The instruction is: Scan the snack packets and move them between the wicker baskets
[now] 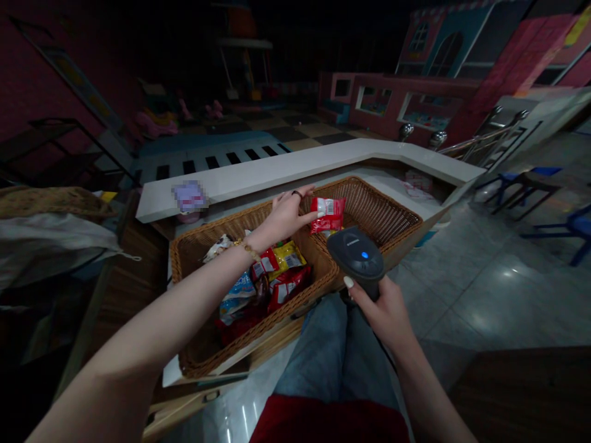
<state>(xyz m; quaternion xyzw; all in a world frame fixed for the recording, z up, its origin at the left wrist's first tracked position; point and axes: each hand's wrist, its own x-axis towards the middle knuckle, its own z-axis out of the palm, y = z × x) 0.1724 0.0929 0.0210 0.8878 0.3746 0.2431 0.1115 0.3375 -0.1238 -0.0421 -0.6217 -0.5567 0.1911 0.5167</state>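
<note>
My left hand (292, 214) reaches across the baskets and grips a small red snack packet (333, 216), whose white barcode label faces me. In my right hand (385, 311) is a black handheld barcode scanner (353, 249) with a blue light lit on top; its head points toward the packet. Under my left forearm, the left wicker basket (184, 344) holds several snack packets, among them a yellow packet (289, 257), a blue packet (240, 289) and a red packet (289, 288). The right wicker basket (392, 212) lies behind the scanner, its near part partly hidden.
A white counter ledge (323, 157) runs behind the baskets. A light cloth bag (50, 237) lies at the left. Blue stools (579, 224) stand on the tiled floor (462, 295) at the right. Beyond the ledge are a piano-key mat (207, 151) and pink play structures (397, 95).
</note>
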